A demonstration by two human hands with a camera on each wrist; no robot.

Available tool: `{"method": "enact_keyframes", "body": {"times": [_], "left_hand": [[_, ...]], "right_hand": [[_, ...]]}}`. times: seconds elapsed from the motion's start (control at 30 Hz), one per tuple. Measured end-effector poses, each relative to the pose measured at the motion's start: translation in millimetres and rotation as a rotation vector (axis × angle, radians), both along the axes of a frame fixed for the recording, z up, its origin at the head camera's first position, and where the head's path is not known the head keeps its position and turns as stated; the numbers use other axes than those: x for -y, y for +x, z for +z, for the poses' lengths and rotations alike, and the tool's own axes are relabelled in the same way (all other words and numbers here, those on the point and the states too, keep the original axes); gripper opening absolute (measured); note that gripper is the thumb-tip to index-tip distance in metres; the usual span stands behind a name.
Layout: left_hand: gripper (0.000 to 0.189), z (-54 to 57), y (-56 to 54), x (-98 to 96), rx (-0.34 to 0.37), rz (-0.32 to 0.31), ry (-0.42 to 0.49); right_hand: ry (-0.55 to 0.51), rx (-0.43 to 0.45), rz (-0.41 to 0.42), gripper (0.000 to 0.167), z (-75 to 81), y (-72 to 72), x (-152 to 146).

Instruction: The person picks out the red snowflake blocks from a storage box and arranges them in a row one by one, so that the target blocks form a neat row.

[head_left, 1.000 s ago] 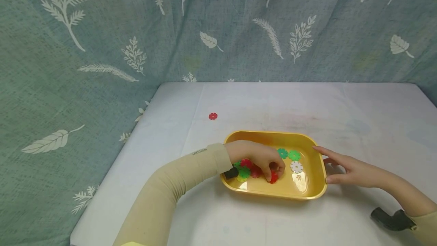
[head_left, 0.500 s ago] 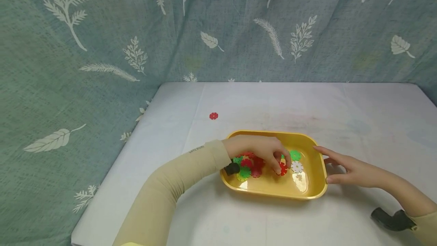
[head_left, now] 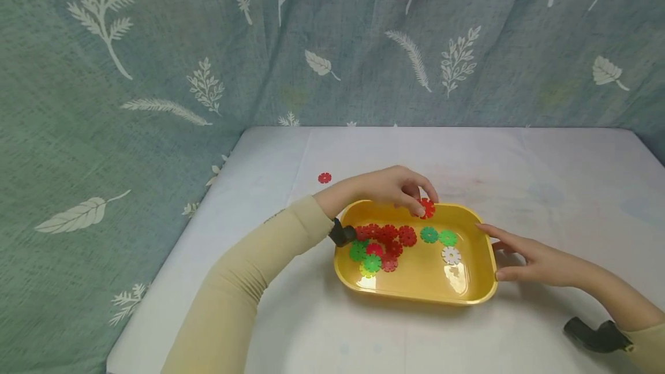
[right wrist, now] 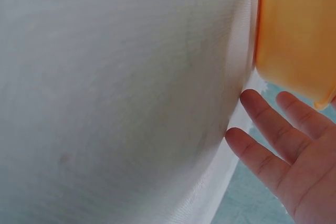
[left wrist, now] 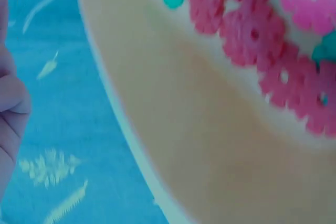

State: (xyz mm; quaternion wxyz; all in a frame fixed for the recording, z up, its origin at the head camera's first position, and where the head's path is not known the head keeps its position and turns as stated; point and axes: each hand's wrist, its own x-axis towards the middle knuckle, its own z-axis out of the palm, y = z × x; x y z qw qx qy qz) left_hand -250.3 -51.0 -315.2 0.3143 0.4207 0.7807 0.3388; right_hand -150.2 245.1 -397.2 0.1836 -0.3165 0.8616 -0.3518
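Note:
My left hand (head_left: pixel 397 186) pinches a red notched plastic disc (head_left: pixel 427 208) between thumb and fingers, over the far rim of the yellow tray (head_left: pixel 415 296). Only a sliver of that hand (left wrist: pixel 10 103) shows at the left edge of the left wrist view; the held disc is mostly out of that view. My right hand (head_left: pixel 535 258) stands at the tray's right end, index fingertip and thumb tip touching the rim. In the right wrist view its fingers (right wrist: pixel 270 124) are extended and spread beside the tray's orange-looking wall (right wrist: pixel 299 35).
Several red discs (head_left: pixel 407 236) cluster with green and yellow ones in the tray's left half. Toward its right lie a teal disc (head_left: pixel 429 235), a green disc (head_left: pixel 448 238) and a white disc (head_left: pixel 451 255). One red disc (head_left: pixel 324 178) lies on the white table (head_left: pixel 270 189) behind the tray.
My left hand has lifted the red disc from the tray floor and carried it away from me to the far rim. My right hand has stayed at the tray's right end.

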Motion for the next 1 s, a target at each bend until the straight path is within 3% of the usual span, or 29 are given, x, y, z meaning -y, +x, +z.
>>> {"method": "enact_keyframes", "body": {"times": [0.17, 0.43, 0.6, 0.77, 1.0], "left_hand": [[0.029, 3.3, -15.8, 17.4, -0.020, 0.188, 0.085], [0.032, -11.1, -36.4, 41.9, -0.033, 0.592, 0.220], [0.032, -17.8, -43.8, 55.9, -0.039, 0.787, 0.238], [0.034, -22.7, -49.7, 67.9, -0.033, 0.907, 0.229], [0.033, -35.5, -57.7, 83.6, 0.021, 0.984, 0.213]], "right_hand": [[0.003, -0.026, -0.004, 0.079, -1.4, 1.4, -0.5], [-0.010, -0.049, -0.006, 0.078, -3.0, 1.9, -1.3], [-0.012, -0.049, -0.020, 0.077, -2.7, 2.0, -0.8], [-0.006, -0.049, -0.022, 0.077, -1.9, 2.0, -0.1], [-0.004, -0.043, -0.020, 0.077, -1.8, 1.2, 0.4]]}}
